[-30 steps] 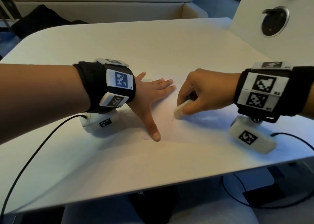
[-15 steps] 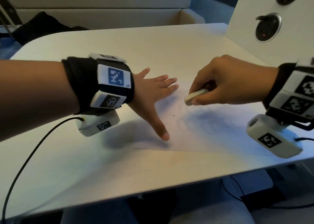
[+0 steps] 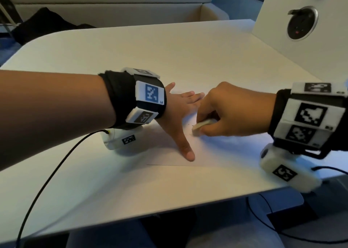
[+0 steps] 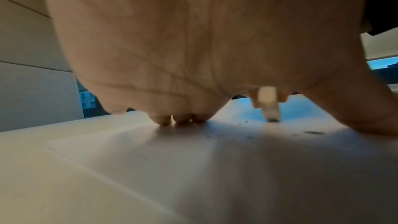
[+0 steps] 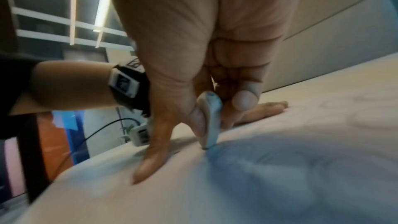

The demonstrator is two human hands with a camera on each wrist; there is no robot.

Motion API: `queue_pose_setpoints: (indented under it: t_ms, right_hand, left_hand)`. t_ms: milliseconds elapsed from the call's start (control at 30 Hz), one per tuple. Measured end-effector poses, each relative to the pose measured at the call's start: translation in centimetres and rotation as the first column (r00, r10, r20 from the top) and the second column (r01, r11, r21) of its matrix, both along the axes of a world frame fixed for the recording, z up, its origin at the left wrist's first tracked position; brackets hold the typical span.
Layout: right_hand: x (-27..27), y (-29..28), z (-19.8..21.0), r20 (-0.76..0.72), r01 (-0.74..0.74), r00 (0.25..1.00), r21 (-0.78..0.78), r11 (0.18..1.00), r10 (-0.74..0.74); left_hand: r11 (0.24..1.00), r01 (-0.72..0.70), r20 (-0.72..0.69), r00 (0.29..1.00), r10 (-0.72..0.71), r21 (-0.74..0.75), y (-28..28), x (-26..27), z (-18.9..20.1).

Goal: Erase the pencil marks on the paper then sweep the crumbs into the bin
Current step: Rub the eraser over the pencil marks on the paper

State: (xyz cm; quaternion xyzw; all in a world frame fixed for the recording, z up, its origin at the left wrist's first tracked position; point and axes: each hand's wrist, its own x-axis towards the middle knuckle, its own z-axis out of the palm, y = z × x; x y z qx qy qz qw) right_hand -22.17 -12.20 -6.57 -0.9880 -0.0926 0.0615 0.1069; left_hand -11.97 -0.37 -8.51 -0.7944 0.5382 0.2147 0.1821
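A white sheet of paper (image 3: 222,151) lies on the white table (image 3: 169,59) near its front edge. My left hand (image 3: 180,114) lies flat on the paper's left part, fingers straight and thumb spread toward me. My right hand (image 3: 227,112) pinches a white eraser (image 3: 201,126) between thumb and fingers, and the eraser's tip touches the paper just right of the left thumb. The right wrist view shows the eraser (image 5: 210,122) on edge against the sheet, with faint pencil loops (image 5: 366,108) to the right. Dark crumbs (image 4: 245,122) lie scattered around the eraser (image 4: 269,106).
A white panel (image 3: 301,46) with round black sockets stands at the table's right rear. A beige bench with a dark bag (image 3: 43,24) runs behind the table. Black cables (image 3: 47,182) trail from both wrist cameras over the front edge. No bin is in view.
The right hand has come back down and left with the eraser, from lifted above the paper to touching it beside the left thumb. The left hand has stayed pressed flat.
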Motion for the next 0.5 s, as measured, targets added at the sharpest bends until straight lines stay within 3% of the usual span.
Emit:
queue_pose_setpoints:
  t_ms: [133, 267, 400, 500]
  right_hand:
    - [0.8, -0.9, 0.0, 0.046, 0.065, 0.997, -0.020, 0.998, -0.064]
    - [-0.2, 0.1, 0.0, -0.056, 0.010, 0.998, 0.051, 0.999, -0.007]
    - [0.9, -1.0, 0.1, 0.012, 0.091, 0.996, 0.007, 0.996, -0.091]
    - [0.0, 0.1, 0.0, -0.068, 0.017, 0.998, 0.061, 0.998, -0.013]
  left_hand:
    - [1.000, 0.011, 0.023, 1.000, -0.011, 0.002, 0.0, -0.1, -0.1]
    - [1.000, 0.004, 0.008, 1.000, -0.004, -0.003, -0.1, -0.1, -0.3]
    - [1.000, 0.020, 0.031, 0.999, -0.020, 0.006, -0.1, -0.1, -0.2]
    - [1.000, 0.004, 0.013, 1.000, -0.004, 0.000, -0.1, 0.0, -0.3]
